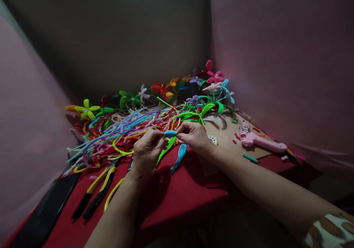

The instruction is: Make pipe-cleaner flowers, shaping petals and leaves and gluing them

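Between my two hands a short blue pipe-cleaner piece (170,134) is held level above the red cloth. My left hand (149,146) pinches its left end, and my right hand (195,135) pinches the right end. Just below my right hand lies a blue pipe-cleaner petal (179,157) on the cloth. A green pipe-cleaner leaf (166,151) slants down behind the held piece. Beyond my hands spreads a big heap of loose pipe cleaners (129,124) in many colours.
Yellow-and-black pliers (96,192) lie at the left, beside a black flat object (51,207). A pink glue gun (260,141) rests on a cardboard sheet (229,145) at the right. Several pipe-cleaner flowers (195,79) stand along the back. Pink sheets (282,63) hang at both sides.
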`<state>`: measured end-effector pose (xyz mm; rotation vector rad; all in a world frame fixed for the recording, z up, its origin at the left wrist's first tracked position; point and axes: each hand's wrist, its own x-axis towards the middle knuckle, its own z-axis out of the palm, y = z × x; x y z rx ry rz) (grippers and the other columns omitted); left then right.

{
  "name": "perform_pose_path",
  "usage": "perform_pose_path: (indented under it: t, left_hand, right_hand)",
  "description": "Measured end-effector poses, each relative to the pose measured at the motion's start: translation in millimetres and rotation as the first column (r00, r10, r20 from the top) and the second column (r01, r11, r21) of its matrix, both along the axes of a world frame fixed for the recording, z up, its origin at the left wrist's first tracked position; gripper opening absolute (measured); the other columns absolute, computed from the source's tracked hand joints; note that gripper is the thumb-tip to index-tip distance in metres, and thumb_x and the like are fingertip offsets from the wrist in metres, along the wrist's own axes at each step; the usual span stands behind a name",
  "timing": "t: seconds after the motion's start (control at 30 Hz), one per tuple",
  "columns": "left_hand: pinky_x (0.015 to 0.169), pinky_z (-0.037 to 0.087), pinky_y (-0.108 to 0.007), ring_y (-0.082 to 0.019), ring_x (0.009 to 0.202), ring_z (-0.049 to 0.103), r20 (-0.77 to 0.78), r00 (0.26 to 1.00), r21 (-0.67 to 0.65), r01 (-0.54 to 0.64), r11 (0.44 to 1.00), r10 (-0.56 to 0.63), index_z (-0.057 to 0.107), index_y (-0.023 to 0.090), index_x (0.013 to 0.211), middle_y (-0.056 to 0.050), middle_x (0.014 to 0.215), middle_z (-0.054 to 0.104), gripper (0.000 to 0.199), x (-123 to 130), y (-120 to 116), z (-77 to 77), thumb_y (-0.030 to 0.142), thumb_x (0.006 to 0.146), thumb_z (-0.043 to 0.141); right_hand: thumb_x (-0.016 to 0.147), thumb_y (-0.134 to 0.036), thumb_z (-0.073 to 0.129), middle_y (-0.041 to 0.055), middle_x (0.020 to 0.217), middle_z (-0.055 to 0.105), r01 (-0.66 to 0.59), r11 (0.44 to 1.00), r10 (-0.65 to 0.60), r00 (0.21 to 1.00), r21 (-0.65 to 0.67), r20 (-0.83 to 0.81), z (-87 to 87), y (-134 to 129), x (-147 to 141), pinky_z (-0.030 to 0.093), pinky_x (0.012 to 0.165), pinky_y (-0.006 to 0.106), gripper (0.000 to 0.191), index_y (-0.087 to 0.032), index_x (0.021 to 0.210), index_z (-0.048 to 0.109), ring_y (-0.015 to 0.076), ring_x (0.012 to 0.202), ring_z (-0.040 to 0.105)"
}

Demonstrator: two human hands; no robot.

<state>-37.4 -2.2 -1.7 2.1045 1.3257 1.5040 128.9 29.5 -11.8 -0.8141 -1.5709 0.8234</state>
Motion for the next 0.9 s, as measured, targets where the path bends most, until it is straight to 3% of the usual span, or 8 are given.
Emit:
perform_pose_path:
  t: [0.13,0.27,0.47,0.9]
  left_hand:
    - [0.057,0.047,-0.023,-0.012,0.056,0.056,-0.080,0.997,0.005,0.008,1.000,-0.007,0.061,0.020,0.077,0.001,0.063,0.060,0.005,-1.6,1.1,0.6,0.021,0.073,0.057]
    - [0.055,0.045,-0.022,-0.011,0.053,0.054,-0.118,0.993,0.019,0.000,1.000,0.002,0.061,0.020,0.078,0.001,0.062,0.059,0.007,-1.5,1.4,0.1,0.021,0.075,0.055]
    - [0.053,0.043,-0.021,-0.010,0.052,0.054,-0.160,0.987,0.062,-0.019,0.998,0.029,0.059,0.019,0.074,0.002,0.059,0.057,0.006,-0.1,1.6,-0.9,0.020,0.075,0.054]
    - [0.053,0.043,-0.021,-0.010,0.051,0.055,-0.167,0.985,0.067,-0.023,0.997,0.034,0.059,0.019,0.076,0.002,0.060,0.058,0.006,-0.8,2.3,-0.9,0.022,0.077,0.054]
  right_hand:
    - [0.060,-0.013,0.059,-0.0032,0.056,0.055,-0.101,0.984,0.081,0.988,-0.149,-0.129,-1.4,4.8,-0.6,0.040,0.052,0.023,0.005,-0.016,0.060,0.055,0.0098,0.052,0.050]
    - [0.058,-0.013,0.061,-0.0036,0.058,0.056,-0.133,0.975,0.096,0.975,-0.177,-0.202,-2.8,5.1,-1.7,0.044,0.053,0.023,0.009,-0.016,0.065,0.055,0.0098,0.052,0.052]
    - [0.062,-0.015,0.059,-0.0010,0.058,0.058,-0.052,0.980,0.045,0.998,-0.190,-0.044,-5.5,6.7,-1.8,0.043,0.051,0.023,0.001,-0.015,0.062,0.058,0.0104,0.052,0.054]
    - [0.058,-0.012,0.060,-0.0047,0.049,0.051,-0.028,0.984,0.034,0.999,-0.174,0.031,-0.5,2.1,-0.8,0.033,0.044,0.018,0.007,-0.014,0.055,0.054,0.0055,0.044,0.042]
